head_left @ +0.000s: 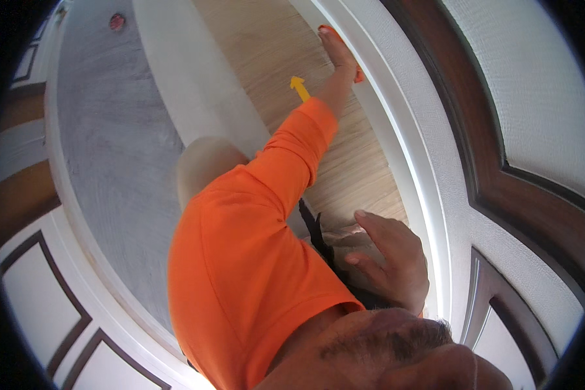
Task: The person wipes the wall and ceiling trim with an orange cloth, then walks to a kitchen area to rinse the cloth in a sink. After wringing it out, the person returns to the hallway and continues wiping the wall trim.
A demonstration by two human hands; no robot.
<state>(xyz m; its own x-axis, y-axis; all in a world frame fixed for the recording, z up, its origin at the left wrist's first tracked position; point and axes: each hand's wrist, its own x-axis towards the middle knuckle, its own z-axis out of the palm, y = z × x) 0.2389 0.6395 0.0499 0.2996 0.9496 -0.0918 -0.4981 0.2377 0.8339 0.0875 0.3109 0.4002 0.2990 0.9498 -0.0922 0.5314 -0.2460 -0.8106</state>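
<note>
Head view, looking steeply down: a person in an orange long-sleeved top reaches the left hand (pixel 339 52) far forward and presses it flat, fingers together, on an orange cloth (pixel 357 73) that lies against the white door frame (pixel 415 162). Only slivers of the cloth show around the palm, so how it is folded cannot be told. It sits well ahead of the body, at the far end of the outstretched left arm, its long side seeming to run along the frame's edge. The right hand (pixel 391 257) rests much closer in, low beside the frame, fingers loosely curled and holding nothing visible; the two hands are well apart. A small yellow arrow mark (pixel 299 87) lies on the pale wood-grain floor (pixel 344 162). Left of it runs a grey textured surface (pixel 110 162); dark-trimmed panelled doors (pixel 520 195) stand to the right.
</note>
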